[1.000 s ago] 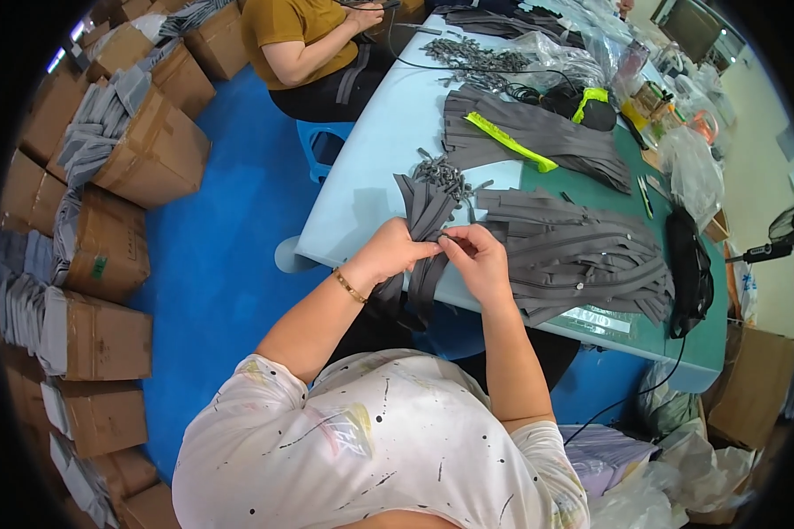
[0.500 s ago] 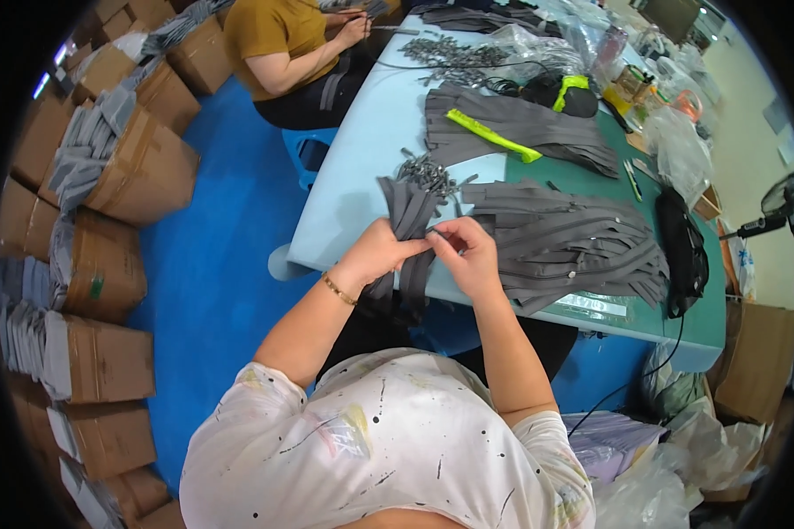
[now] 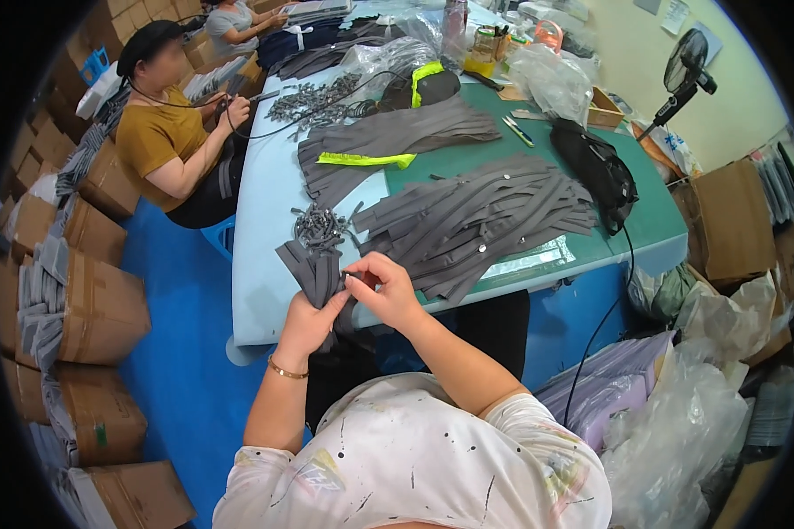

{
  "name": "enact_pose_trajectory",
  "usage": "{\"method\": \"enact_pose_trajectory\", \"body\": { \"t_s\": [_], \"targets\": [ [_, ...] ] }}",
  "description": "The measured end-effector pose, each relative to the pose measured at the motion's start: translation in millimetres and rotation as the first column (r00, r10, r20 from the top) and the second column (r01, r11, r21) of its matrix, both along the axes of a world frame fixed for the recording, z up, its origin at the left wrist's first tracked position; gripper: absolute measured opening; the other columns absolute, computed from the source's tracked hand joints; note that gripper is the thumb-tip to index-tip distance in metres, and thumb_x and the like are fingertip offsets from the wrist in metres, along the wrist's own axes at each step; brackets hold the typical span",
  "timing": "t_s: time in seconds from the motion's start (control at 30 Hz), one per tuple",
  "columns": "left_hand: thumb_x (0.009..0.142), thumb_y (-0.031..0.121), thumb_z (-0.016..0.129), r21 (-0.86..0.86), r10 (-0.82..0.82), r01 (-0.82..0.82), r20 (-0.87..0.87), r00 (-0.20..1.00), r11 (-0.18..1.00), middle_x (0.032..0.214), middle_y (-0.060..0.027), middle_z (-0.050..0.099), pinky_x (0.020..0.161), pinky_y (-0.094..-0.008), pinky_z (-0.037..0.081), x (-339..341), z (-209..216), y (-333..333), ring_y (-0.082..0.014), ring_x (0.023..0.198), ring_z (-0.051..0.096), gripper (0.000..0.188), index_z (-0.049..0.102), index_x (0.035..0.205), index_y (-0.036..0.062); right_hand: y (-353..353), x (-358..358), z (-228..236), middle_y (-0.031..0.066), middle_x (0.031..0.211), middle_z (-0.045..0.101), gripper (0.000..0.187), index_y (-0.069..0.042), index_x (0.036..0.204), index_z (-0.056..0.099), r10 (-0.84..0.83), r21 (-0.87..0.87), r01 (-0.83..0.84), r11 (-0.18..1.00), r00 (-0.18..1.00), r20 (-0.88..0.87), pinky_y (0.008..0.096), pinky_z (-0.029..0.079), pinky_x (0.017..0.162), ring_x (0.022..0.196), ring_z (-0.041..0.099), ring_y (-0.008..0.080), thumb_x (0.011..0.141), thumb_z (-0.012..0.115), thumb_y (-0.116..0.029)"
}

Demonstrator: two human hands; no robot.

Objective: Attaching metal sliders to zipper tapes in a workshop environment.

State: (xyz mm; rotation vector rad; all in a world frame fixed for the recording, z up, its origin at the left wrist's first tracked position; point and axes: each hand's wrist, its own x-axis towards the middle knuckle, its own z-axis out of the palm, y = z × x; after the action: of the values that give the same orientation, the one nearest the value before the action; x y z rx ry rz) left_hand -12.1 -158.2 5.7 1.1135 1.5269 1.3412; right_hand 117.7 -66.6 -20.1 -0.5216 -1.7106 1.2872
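The smooth blue-and-green tabletop (image 3: 260,278) carries a broad fan of flat grey fabric strips (image 3: 476,216). At its near edge, the left hand (image 3: 310,319) closes around a ribbon-like sheaf (image 3: 313,271); the right hand (image 3: 386,289) pinches beside it, contents unclear. Knobbly little grey pieces (image 3: 319,227) heap beyond.

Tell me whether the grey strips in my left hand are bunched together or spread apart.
Bunched together: the grey strips overlap in your left hand, with their far ends fanning out slightly beyond the grip.
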Motion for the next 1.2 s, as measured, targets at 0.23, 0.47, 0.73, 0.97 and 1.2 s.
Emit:
{"method": "enact_pose_trajectory", "body": {
  "t_s": [0.23, 0.47, 0.73, 0.97, 1.2],
  "targets": [
    [0.085, 0.014, 0.063, -0.077, 0.045, -0.039, 0.082, 0.996, 0.996, 0.064, 0.0038, 0.052, 0.040, -0.0189, 0.031, 0.8, -5.2, -11.4, -0.0035, 0.046, 0.040, 0.012, 0.060, 0.089, 0.0031, -2.5, 14.8, 14.3, 0.0017, 0.071, 0.053, 0.009, -0.002, 0.081, 0.064, 0.073, 0.017, -0.074, 0.997, 0.995, 0.069, 0.0217, 0.040, 0.053, 0.059, 0.048, 0.0082, 0.076, 0.068, -0.008],
    [0.086, 0.013, 0.061, -0.046, -0.036, 0.039, 0.059, 0.998, 0.998, 0.074, 0.0024, 0.057, 0.042, -0.0190, 0.033, 9.0, 2.7, -13.1, -0.0038, 0.049, 0.042, 0.019, 0.059, 0.102, 0.0034, -6.1, 19.9, 13.6, 0.0012, 0.077, 0.056, 0.006, 0.000, 0.084, 0.065, -0.010, -0.034, 0.010, 0.999, 1.000, 0.014, 0.0188, 0.039, 0.057, 0.065, 0.049, 0.0053, 0.078, 0.066, -0.003],
    [0.085, 0.017, 0.063, -0.013, -0.031, 0.032, 0.081, 0.996, 0.999, 0.076, 0.0020, 0.058, 0.049, -0.0192, 0.039, 20.2, 15.1, -14.5, -0.0040, 0.058, 0.049, 0.020, 0.061, 0.101, 0.0036, -11.7, 23.6, 11.3, 0.0002, 0.079, 0.053, 0.011, 0.000, 0.085, 0.063, 0.028, -0.040, -0.028, 0.999, 0.999, -0.018, 0.0170, 0.036, 0.054, 0.061, 0.046, 0.0032, 0.076, 0.068, -0.003],
    [0.086, 0.015, 0.062, 0.055, -0.003, -0.001, 0.058, 0.998, 0.998, 0.084, 0.0003, 0.060, 0.061, -0.0211, 0.044, 22.6, -9.7, -16.8, -0.0056, 0.071, 0.053, 0.021, 0.060, 0.102, 0.0013, -17.5, 24.9, 0.8, -0.0007, 0.072, 0.051, 0.013, -0.001, 0.082, 0.060, 0.030, -0.061, -0.027, 0.998, 0.998, 0.049, 0.0185, 0.036, 0.052, 0.058, 0.043, 0.0039, 0.076, 0.070, -0.008],
    [0.085, 0.019, 0.064, 0.143, -0.112, 0.106, 0.035, 0.993, 0.984, 0.072, 0.0035, 0.055, 0.043, -0.0182, 0.034, 19.7, 11.1, -13.5, -0.0019, 0.050, 0.043, 0.028, 0.057, 0.107, 0.0034, -10.2, 29.9, 16.4, -0.0015, 0.075, 0.053, 0.008, -0.006, 0.084, 0.068, 0.018, 0.002, -0.018, 1.000, 0.999, -0.045, 0.0179, 0.033, 0.049, 0.057, 0.043, 0.0037, 0.076, 0.069, -0.005]
  ]
}}
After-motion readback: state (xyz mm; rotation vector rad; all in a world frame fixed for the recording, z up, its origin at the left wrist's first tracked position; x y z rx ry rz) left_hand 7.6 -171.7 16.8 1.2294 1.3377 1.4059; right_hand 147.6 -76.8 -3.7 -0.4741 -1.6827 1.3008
